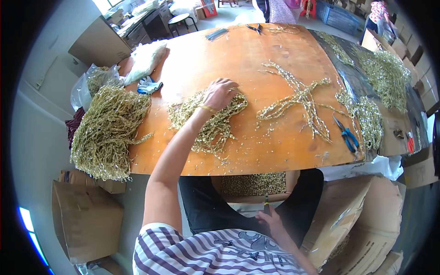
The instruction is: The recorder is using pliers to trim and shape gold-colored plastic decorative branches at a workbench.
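Garland heap [110, 133]: crinkled, glittering gold strands, left of the left grip on the tabletop [206, 59].
Work glove [147, 85]: crumpled white-and-blue fabric, also left of that grip.
Loose garland pile [219, 133]: under the left grip and on its near side; it seemed light, springy and tangle-prone, its small flakes likely to shed; a gathered bunch of strands looked the best hold.
Left grip [221, 94]: lay on the pile's far side; whether its fingers had closed could not be told.
Right grip [273, 221]: wrapped round a slim, dark-handled tool [266, 205].
Crossed garland strands [302, 97]: thin, knobbly, beyond the right grip.
Blue-handled pliers [348, 139]: rigid, right of both grips.
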Available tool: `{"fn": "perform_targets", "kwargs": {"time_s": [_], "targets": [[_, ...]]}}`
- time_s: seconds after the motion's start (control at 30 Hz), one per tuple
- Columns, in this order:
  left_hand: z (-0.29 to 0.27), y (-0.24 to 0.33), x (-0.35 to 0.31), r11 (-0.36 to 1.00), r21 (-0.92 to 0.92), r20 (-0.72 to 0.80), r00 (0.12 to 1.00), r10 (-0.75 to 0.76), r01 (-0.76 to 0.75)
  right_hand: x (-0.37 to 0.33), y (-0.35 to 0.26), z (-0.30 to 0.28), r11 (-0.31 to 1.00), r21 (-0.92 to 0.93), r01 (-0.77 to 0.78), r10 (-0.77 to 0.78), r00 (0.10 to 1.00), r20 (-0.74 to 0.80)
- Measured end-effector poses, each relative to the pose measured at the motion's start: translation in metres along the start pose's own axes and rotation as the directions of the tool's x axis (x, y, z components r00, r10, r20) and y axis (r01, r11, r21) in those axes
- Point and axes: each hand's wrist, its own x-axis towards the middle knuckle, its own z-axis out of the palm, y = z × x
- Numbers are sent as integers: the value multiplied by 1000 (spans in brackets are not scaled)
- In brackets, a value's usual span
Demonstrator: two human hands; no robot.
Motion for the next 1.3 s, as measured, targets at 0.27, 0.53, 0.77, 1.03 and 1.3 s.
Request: {"fn": "perform_targets", "kwargs": {"time_s": [0.27, 0.53, 0.77, 1.03, 1.3], "targets": [[30, 44, 25, 865, 494, 391, 867, -310, 86, 3, 9, -18, 999, 49, 22, -18, 996, -84], [-78, 38, -11, 575, -817, -381, 785, -489, -39, -11, -4, -1, 995, 18, 101, -99, 990, -97], [-89, 43, -67, 513, -831, -131, 820, -557, 215, -15, -32, 20, 938, -73, 339, -331, 938, 105], [-55, 73, -137, 219, -933, 163, 877, -452, 286, 47, -122, 87, 736, -83, 672, -671, 740, 35], [-89, 60, -111, 117, -987, 24, 830, -558, 108, 136, -191, 135, 470, -501, 727, -789, 600, 130]]}}
